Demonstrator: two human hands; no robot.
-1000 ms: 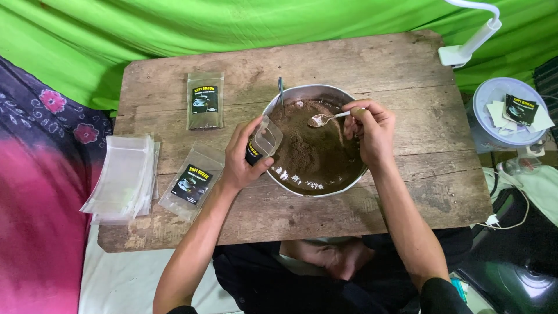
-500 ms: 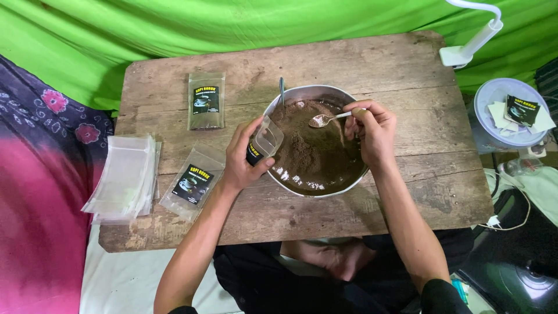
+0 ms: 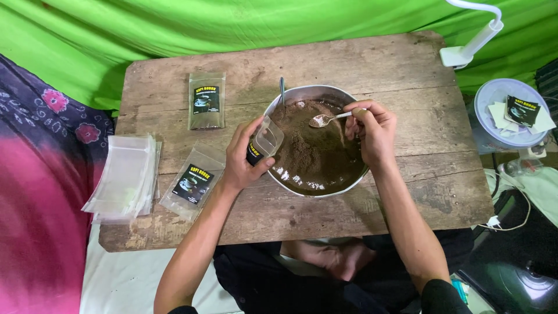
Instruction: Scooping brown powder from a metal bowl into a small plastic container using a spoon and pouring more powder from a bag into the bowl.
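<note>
Holding a pouch (image 3: pixel 264 141) open at the bowl (image 3: pixel 349 180) rim, left hand (image 3: pixel 244 160) fingers gripping it; right hand (image 3: pixel 372 131) pinches a spoon (image 3: pixel 325 120) over powder (image 3: pixel 308 154)

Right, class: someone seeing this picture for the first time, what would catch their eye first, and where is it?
Probably the metal bowl of brown powder at the middle of the wooden table. Over it, the right hand holds a spoon, and the left hand holds a small clear pouch at the bowl's rim. Bright green cloth fills the background.
</note>
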